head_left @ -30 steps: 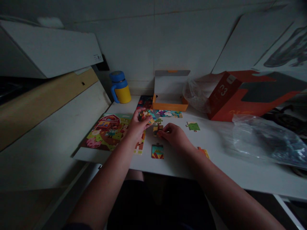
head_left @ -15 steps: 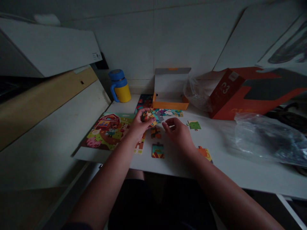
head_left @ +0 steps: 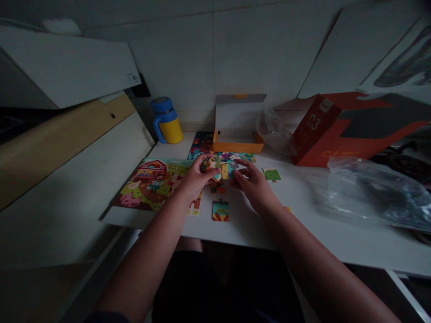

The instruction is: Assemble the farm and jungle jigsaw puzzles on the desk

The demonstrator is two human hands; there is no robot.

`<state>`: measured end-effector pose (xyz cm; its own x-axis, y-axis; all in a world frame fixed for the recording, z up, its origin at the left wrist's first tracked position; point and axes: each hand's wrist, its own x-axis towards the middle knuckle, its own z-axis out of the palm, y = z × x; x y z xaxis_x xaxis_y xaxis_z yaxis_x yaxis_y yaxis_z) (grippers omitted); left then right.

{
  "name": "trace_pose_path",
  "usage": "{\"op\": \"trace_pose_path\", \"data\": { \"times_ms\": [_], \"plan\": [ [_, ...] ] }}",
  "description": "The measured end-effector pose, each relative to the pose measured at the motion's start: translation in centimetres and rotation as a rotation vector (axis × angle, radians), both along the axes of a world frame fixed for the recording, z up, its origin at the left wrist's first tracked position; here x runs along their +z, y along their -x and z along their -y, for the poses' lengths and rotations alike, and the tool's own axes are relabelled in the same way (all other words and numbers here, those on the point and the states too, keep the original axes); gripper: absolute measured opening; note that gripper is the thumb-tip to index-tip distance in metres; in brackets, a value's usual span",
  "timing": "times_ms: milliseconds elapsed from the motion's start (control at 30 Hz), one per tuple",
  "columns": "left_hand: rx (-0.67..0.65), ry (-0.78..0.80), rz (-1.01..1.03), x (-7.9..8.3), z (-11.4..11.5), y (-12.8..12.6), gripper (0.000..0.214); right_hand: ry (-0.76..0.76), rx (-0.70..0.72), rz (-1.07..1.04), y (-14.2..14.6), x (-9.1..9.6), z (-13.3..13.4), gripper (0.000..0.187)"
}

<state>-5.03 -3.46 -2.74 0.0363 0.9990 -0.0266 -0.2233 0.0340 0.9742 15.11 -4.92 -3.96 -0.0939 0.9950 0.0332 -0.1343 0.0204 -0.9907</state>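
Jigsaw puzzle pieces (head_left: 220, 169) in a tight, colourful cluster between both hands, over the white table (head_left: 336, 235) and just in front of the orange box tray (head_left: 238, 147). Left hand (head_left: 197, 174): fingers curled narrowly over the left side of the cluster, holding the pieces. Right hand (head_left: 255, 185): fingers spread apart, with fingertips at the right side of the cluster; firmness of any grip impossible to tell. Nearest below the hands, a small dark puzzle piece (head_left: 218, 189) lying flat on the table, and below that, a separate striped piece (head_left: 220, 211), also flat. To the right, a green piece (head_left: 271, 175) well clear of the fingers. Left of the hands, a farm picture sheet (head_left: 151, 181) showing a red barn, partly beneath the left wrist. Behind the cluster, a strip of flower-patterned pieces (head_left: 235, 157) and a dark blue puzzle section (head_left: 201, 144) beside the tray. Farther back, a blue-and-yellow mug (head_left: 166, 121) against the tiled wall (head_left: 171, 58). At right, a red-orange carton (head_left: 319, 130) lying on its side, with a crumpled plastic bag (head_left: 373, 190) in front of it and a second clear bag (head_left: 274, 132) between carton and tray.
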Motion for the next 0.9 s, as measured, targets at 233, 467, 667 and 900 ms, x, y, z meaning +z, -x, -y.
{"op": "trace_pose_path", "data": {
  "times_ms": [233,467,667,900],
  "plan": [
    [0.047,0.006,0.062,-0.2,-0.5,0.2,0.069,0.027,-0.016,0.02,-0.1,-0.1,-0.2,0.054],
    [0.15,0.002,0.127,-0.3,-1.0,0.5,0.07,0.013,-0.071,0.158,-0.5,-0.6,-0.4,0.046],
    [0.184,-0.005,0.151,-0.3,-1.1,0.6,0.071,0.041,-0.031,-0.018,-0.3,-0.3,0.1,0.066],
    [0.186,0.002,0.142,-0.1,-0.9,0.6,0.072,0.084,-0.011,0.047,-0.5,-0.2,0.2,0.058]
  ]
}}
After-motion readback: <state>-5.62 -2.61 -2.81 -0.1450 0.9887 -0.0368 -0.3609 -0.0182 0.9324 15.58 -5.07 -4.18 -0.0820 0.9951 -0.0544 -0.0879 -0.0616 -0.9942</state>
